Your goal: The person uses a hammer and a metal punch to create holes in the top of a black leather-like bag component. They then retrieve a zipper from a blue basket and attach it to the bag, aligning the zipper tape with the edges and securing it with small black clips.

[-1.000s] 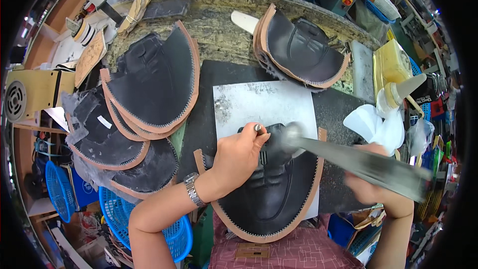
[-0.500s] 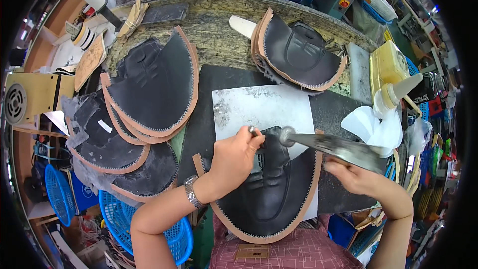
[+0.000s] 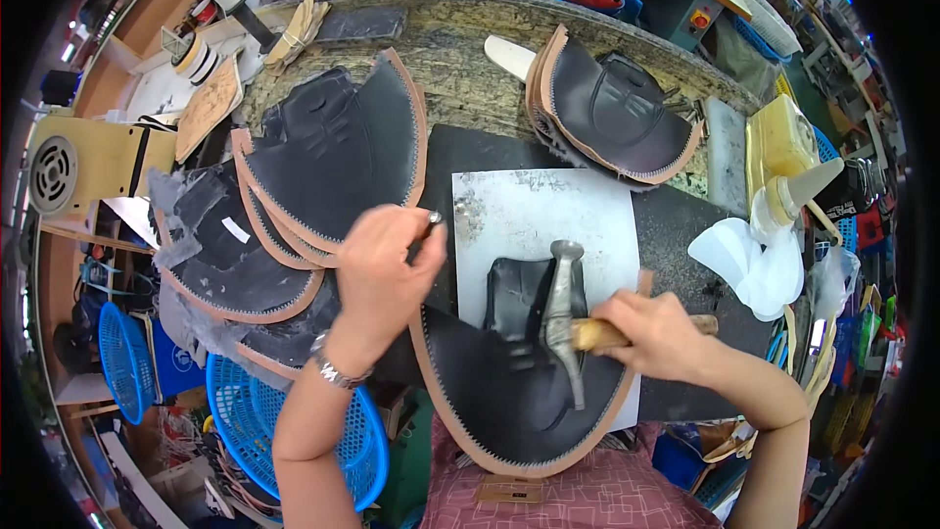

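Observation:
A black leather piece with a tan saw-toothed edge lies in front of me, partly on a grey metal plate. My right hand grips the wooden handle of a hammer, whose metal head rests on the leather. My left hand is lifted off to the left of the piece and pinches a small metal tool between its fingers, over the edge of a stack of similar pieces.
More black leather pieces lie at the left and at the back right. A yellow glue bottle and white cloth sit at the right. Blue baskets stand at the lower left, and a beige machine stands at the far left.
My left hand has drawn away from the leather piece to the left with the small tool. The hammer has come down from the right and now rests on the leather.

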`<state>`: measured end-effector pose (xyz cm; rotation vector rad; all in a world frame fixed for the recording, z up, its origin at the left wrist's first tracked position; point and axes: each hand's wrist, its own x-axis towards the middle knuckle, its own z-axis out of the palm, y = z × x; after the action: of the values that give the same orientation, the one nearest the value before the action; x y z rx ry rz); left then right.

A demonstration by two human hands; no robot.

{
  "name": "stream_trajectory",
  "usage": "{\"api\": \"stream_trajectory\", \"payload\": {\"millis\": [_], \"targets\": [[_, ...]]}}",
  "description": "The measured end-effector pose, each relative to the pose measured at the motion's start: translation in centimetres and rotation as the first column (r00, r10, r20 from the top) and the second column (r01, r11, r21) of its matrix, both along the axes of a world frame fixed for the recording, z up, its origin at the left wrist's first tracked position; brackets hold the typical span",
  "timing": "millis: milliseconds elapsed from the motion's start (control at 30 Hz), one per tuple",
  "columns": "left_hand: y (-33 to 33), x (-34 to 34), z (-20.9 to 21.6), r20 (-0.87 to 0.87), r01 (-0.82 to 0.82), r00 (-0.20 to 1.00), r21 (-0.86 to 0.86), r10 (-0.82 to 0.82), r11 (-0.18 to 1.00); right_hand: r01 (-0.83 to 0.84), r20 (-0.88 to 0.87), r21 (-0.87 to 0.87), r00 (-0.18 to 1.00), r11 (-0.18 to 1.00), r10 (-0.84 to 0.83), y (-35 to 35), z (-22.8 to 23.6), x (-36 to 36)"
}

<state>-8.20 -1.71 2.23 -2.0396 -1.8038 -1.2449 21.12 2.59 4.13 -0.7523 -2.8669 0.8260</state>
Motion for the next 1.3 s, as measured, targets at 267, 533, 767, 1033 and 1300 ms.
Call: {"api": "stream_trajectory", "payload": {"millis": [267, 533, 767, 1033, 1300], "targets": [[-2.9, -5.7, 1.1, -0.085, -0.131, 0.989, -0.076, 0.125, 0.988, 0.472, -0.508, 0.021, 0.765, 0.882, -0.397, 10.4, 5.4, -1.7], [-10.3, 8.8, 4.0, 0.580, 0.823, 0.557, -0.289, -0.595, 0.489, 0.565, -0.382, 0.516, 0.825, 0.644, -0.418, 19.5, -1.8, 1.7], [-5.5, 3.6, 3.5, 0.874, 0.487, 0.417, -0.447, 0.250, 0.750, 0.391, -0.163, -0.087, 0.902, 0.916, -0.401, 6.0, 4.1, 2.7], [-3.8, 4.5, -1.5, 0.782, 0.395, 0.614, -0.426, 0.111, 0.814, -0.016, -0.079, 0.077, 0.997, 0.997, 0.022, 0.7, 2.2, 0.4], [-3.9, 5.2, -2.8, 0.368, 0.171, 0.928, -0.296, -0.052, 0.940, -0.017, -0.370, -0.253, 0.926, 0.967, -0.081, 1.9, 7.1, -1.0]]}}
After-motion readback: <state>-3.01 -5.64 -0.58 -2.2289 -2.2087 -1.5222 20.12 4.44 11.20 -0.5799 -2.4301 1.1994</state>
